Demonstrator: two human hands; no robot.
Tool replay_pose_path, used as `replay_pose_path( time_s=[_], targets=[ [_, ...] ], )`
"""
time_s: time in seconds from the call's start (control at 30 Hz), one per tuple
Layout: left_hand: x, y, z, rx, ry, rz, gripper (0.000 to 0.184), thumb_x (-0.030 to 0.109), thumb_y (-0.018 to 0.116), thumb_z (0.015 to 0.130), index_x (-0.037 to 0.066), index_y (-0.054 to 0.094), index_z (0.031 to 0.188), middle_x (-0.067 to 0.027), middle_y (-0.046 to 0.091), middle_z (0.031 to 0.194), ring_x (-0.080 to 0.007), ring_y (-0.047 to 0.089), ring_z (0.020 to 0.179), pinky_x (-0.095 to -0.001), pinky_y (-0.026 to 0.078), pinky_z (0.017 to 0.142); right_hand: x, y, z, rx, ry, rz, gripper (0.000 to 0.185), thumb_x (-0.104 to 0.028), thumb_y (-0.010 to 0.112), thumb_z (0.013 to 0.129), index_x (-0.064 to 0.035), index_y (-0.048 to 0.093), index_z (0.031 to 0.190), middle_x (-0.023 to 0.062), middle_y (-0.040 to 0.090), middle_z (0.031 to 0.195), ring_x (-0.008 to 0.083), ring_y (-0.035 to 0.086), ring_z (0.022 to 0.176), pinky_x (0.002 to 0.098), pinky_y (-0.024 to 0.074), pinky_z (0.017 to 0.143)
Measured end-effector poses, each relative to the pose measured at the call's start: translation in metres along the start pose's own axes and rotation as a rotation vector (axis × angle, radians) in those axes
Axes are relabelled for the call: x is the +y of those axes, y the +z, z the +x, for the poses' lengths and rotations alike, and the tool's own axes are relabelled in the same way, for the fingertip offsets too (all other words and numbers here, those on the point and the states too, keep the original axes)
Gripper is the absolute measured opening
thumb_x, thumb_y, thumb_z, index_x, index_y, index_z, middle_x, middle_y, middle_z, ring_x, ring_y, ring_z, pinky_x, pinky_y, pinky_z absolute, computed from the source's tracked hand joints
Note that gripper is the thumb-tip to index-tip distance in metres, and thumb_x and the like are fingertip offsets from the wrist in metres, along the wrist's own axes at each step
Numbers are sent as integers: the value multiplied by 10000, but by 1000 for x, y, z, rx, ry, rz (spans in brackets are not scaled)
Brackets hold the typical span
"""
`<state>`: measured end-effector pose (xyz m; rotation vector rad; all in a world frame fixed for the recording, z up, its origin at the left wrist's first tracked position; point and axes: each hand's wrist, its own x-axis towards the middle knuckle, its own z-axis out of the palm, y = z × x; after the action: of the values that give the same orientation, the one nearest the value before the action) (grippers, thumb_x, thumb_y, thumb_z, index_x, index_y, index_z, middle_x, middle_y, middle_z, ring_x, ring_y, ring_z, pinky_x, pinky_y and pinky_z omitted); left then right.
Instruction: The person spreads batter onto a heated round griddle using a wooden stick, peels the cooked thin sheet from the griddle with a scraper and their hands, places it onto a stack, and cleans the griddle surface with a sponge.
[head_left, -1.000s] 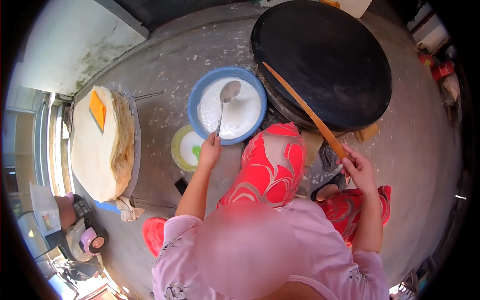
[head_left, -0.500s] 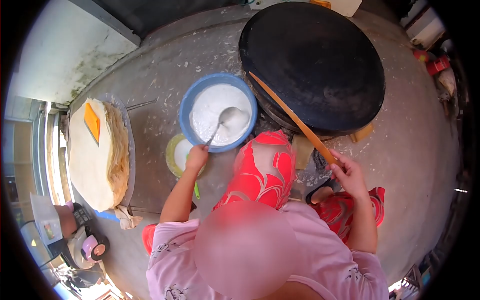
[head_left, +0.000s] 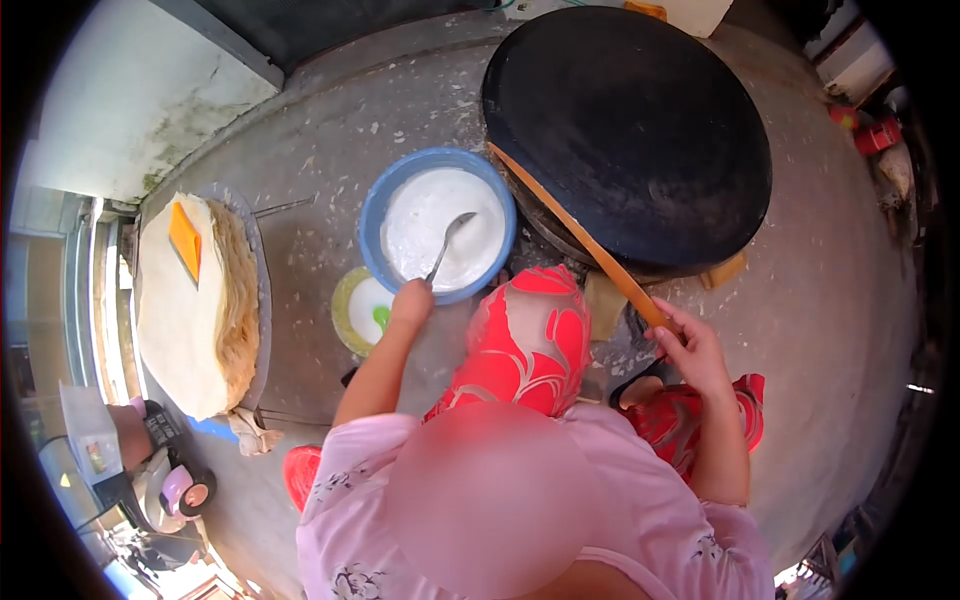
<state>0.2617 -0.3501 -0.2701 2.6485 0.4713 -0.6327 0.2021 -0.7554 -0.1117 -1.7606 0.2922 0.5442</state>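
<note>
My left hand (head_left: 411, 303) is closed round the handle of a metal ladle (head_left: 448, 240), whose bowl sits in white batter (head_left: 450, 205) inside a blue basin (head_left: 378, 232). In my right hand (head_left: 690, 345) is the lower end of a long wooden blade (head_left: 590, 246). The blade slants up to the left, along the near left edge of a big round black griddle (head_left: 640, 130). A yellow-green bowl (head_left: 345, 310) with white liquid and a bright green item stands beside the basin, below it and to the left.
A tall stack of thin pale sheets (head_left: 185, 320) lies on a round board at the left, with an orange and grey cloth (head_left: 186, 243) on top. Thin rods stick out from beside it. My red-patterned knee (head_left: 530, 340) is close to the basin. Red items (head_left: 878, 136) stand far right.
The ladle has moved down into the batter and turned, its bowl now tilted on edge. The blade's tip has shifted slightly left to the griddle's edge. The whole view has shifted a little.
</note>
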Motion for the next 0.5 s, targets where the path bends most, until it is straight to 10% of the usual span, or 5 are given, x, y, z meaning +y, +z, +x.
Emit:
replay_pose_path(
  time_s=[0.2,0.27,0.33,0.5],
  targets=[
    [-17,-21,-32,93,-200,-64,247,144,455,785,-14,624,872,-256,578,921,-370,561,900,-427,427,805,5,1,-2,-1,-5,-18,409,-38,523,843,-68,457,1245,21,602,813,52,489,619,184,416,574],
    [-53,43,7,138,-52,-15,234,143,442,803,-15,603,864,-229,607,781,-356,596,708,-410,473,637,6,1,-1,14,-14,-33,409,-37,524,842,-74,460,1244,20,602,811,52,490,614,186,419,575],
    [-45,54,26,-546,-692,-1284,238,184,382,879,2,521,944,-82,486,581,-116,407,401,-238,319,334,5,1,0,29,-15,-25,408,-38,524,842,-78,462,1243,19,602,811,52,490,613,187,421,574],
    [4,-47,-32,-528,-488,-1565,184,160,404,876,10,511,885,-39,435,555,-85,362,397,-221,270,328,6,3,0,18,7,-5,410,-42,527,843,-87,462,1244,20,605,810,52,492,615,188,422,574]
  ],
)
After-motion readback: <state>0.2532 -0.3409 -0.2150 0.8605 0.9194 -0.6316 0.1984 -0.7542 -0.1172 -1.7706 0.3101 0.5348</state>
